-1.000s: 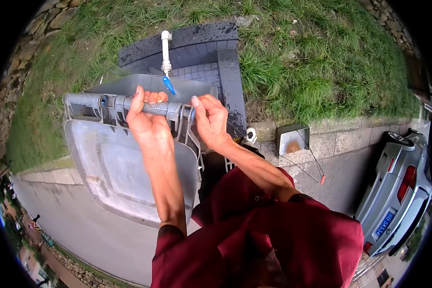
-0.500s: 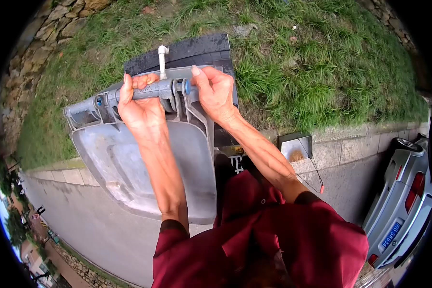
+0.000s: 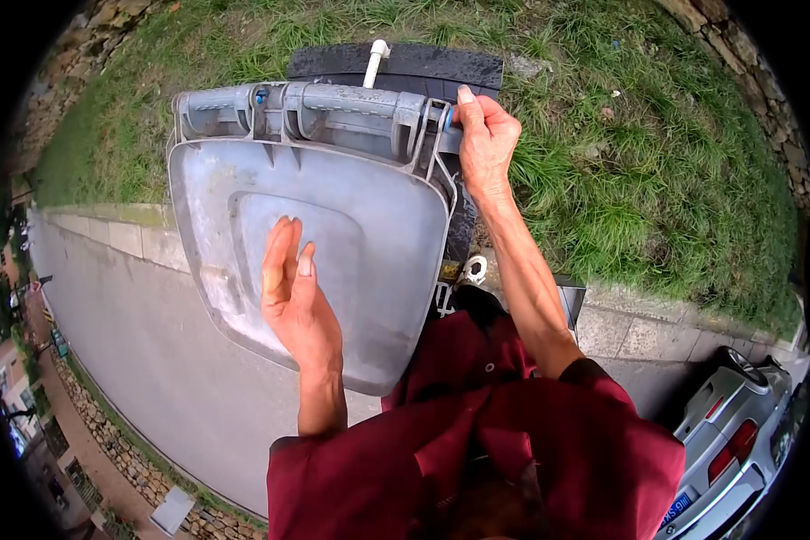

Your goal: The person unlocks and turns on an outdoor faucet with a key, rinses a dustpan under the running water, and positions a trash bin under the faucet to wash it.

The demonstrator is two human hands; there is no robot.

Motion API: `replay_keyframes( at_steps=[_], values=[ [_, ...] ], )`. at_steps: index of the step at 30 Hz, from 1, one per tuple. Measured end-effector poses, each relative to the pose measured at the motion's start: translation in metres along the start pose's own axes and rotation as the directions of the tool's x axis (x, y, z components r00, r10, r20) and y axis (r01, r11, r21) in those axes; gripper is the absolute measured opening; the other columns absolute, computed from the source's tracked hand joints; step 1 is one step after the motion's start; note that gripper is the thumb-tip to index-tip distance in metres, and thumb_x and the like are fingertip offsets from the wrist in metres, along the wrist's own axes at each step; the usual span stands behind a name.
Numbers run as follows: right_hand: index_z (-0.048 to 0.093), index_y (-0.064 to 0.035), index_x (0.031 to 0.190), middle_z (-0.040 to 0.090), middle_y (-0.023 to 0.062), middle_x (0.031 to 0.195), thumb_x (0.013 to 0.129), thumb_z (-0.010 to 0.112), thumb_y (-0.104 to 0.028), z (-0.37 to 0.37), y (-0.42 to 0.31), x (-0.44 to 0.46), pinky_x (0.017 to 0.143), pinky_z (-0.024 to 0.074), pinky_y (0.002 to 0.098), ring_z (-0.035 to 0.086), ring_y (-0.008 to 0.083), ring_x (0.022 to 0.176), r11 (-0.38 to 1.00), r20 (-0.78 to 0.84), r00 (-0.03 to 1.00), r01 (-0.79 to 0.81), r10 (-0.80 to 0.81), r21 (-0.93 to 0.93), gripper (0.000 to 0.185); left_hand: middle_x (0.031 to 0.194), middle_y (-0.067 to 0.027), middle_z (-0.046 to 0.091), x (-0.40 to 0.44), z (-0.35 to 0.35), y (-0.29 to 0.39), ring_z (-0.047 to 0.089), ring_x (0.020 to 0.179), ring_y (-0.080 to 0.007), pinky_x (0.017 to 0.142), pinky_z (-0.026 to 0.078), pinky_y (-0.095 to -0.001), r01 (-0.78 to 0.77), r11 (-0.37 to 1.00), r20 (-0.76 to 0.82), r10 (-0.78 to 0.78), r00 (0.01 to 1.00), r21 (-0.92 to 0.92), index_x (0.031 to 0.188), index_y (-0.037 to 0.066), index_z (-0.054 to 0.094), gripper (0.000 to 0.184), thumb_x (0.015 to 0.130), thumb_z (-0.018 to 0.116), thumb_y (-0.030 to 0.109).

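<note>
A grey wheelie bin lid (image 3: pixel 387 243) hangs in front of me, its hinge side at the top, and hides what lies beneath it. Along that side runs the bin's ribbed handle bar (image 3: pixel 351 101), with blue hinge pins at its fittings. My right hand (image 3: pixel 488 144) is closed around the bar's right end, beside a blue pin (image 3: pixel 448 120), with the thumb pointing up; the inside of its grip is partly hidden. Over the lower middle of the lid, my left hand (image 3: pixel 301 301) holds nothing, its fingers extended and slightly bent.
Behind the bin lie a dark slab (image 3: pixel 396 65) and a white pipe elbow (image 3: pixel 378 56) on a grassy slope (image 3: pixel 621 171). A stone kerb (image 3: pixel 639 328) borders the road (image 3: pixel 144 333). A metal dustpan (image 3: pixel 571 299) is partly behind my right arm. A silver car (image 3: pixel 729 432) stands at right.
My left hand has let go of the handle bar and dropped down over the lid. The bin and my right hand appear further right and higher in view, the right hand still at the bar's end.
</note>
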State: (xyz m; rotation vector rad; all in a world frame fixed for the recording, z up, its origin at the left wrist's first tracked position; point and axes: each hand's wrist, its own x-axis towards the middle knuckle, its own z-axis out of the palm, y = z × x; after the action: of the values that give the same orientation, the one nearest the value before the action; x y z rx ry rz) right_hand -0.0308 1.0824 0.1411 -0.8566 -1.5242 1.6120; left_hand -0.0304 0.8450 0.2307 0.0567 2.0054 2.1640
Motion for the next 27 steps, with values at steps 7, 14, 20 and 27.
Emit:
replay_keyframes(
  at_steps=[7, 14, 20, 27],
  values=[
    [0.057, 0.0000, 0.065, 0.062, 0.0050, 0.065, 0.092, 0.058, -0.021, -0.007, -0.004, -0.004, 0.062, 0.0391, 0.0239, 0.051, 0.0091, 0.062, 0.977, -0.008, 1.000, -0.015, 0.017, 0.213, 0.035, 0.134, -0.0144, 0.041, -0.095, -0.220, -0.133, 0.039, 0.124, -0.0284, 0.103, 0.034, -0.0422, 0.727, 0.625, -0.865, -0.159, 0.476, 0.285, 0.134, 0.001, 0.038, 0.060, 0.089, 0.057, 0.036],
    [0.055, -0.0009, 0.064, 0.058, 0.0050, 0.065, 0.093, 0.057, -0.018, -0.014, -0.019, -0.034, 0.063, 0.0374, 0.0238, 0.053, 0.0098, 0.066, 0.947, 0.067, 0.994, -0.099, 0.082, 0.306, 0.034, 0.147, -0.0132, 0.030, -0.094, -0.261, -0.184, 0.033, 0.131, -0.0313, 0.108, 0.029, -0.0445, 0.499, 0.834, -0.473, -0.548, 0.690, -0.236, 0.143, 0.005, 0.028, 0.074, 0.092, 0.039, 0.057],
    [0.054, -0.0016, 0.065, 0.053, 0.0040, 0.065, 0.094, 0.055, -0.017, -0.023, -0.027, -0.050, 0.062, 0.0360, 0.0246, 0.055, 0.0111, 0.069, 0.956, 0.109, 0.992, -0.096, 0.068, 0.278, 0.033, 0.144, -0.0106, 0.035, -0.092, -0.269, -0.186, 0.034, 0.130, -0.0303, 0.107, 0.030, -0.0432, 0.553, 0.814, -0.397, -0.574, 0.716, -0.180, 0.143, 0.006, 0.029, 0.072, 0.092, 0.041, 0.056],
    [0.051, 0.0010, 0.063, 0.059, 0.0120, 0.069, 0.093, 0.052, -0.010, -0.035, -0.027, -0.062, 0.067, 0.0417, 0.0313, 0.056, 0.0189, 0.071, 0.977, 0.150, 0.988, -0.003, -0.030, 0.214, 0.032, 0.139, -0.0096, 0.041, -0.095, -0.282, -0.188, 0.039, 0.126, -0.0288, 0.106, 0.031, -0.0425, 0.596, 0.771, -0.415, -0.629, 0.657, -0.225, 0.140, 0.007, 0.034, 0.077, 0.087, 0.049, 0.061]
  ],
)
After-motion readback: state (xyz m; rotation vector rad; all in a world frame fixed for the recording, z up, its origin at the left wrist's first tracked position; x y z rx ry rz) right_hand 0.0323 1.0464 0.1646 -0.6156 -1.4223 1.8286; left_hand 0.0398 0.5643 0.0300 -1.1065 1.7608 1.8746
